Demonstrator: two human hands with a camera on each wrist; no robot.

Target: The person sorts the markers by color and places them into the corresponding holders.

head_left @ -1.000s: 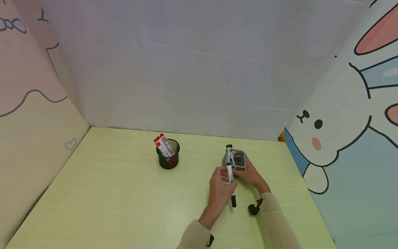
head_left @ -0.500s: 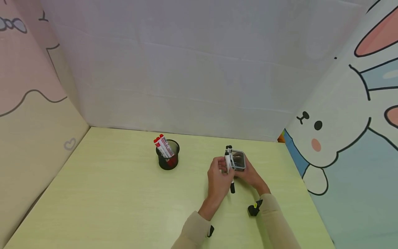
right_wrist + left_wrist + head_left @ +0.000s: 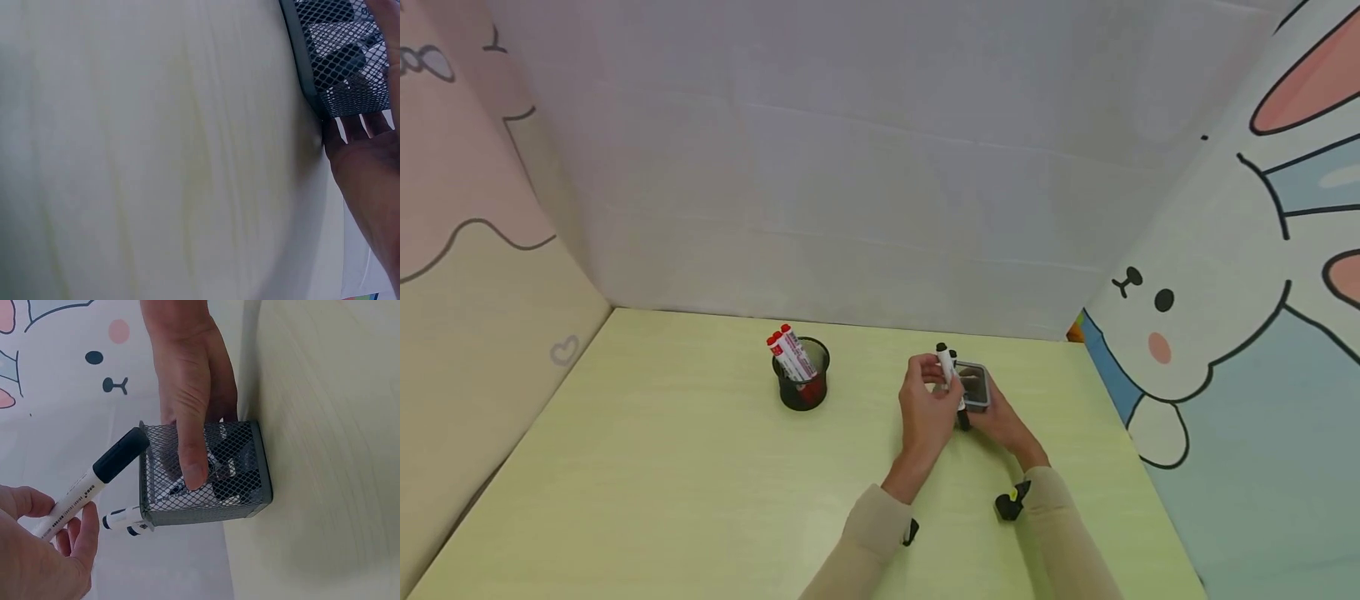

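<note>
My left hand (image 3: 928,412) pinches a white marker (image 3: 78,497) with black ends, tilted beside the open top of a square dark mesh pen holder (image 3: 206,503). In the left wrist view the lower black end lies close to the rim. Round the holder's sides my right hand (image 3: 190,381) grips, its thumb along the mesh; in the right wrist view its fingers (image 3: 355,128) reach round the far side. Other black-capped white markers (image 3: 122,517) stick out of the holder, and dark ends show through the mesh.
A round black mesh pen cup (image 3: 802,396) with several red-capped white markers (image 3: 793,354) stands to the left on the pale wood table (image 3: 700,467). A grey-white backdrop (image 3: 850,167) rises behind the table, with a cartoon-printed panel (image 3: 1240,375) on the right.
My left hand has lifted the marker up and away from me, from in front of the pen holder to its top rim. The right hand keeps its grip on the holder in place.
</note>
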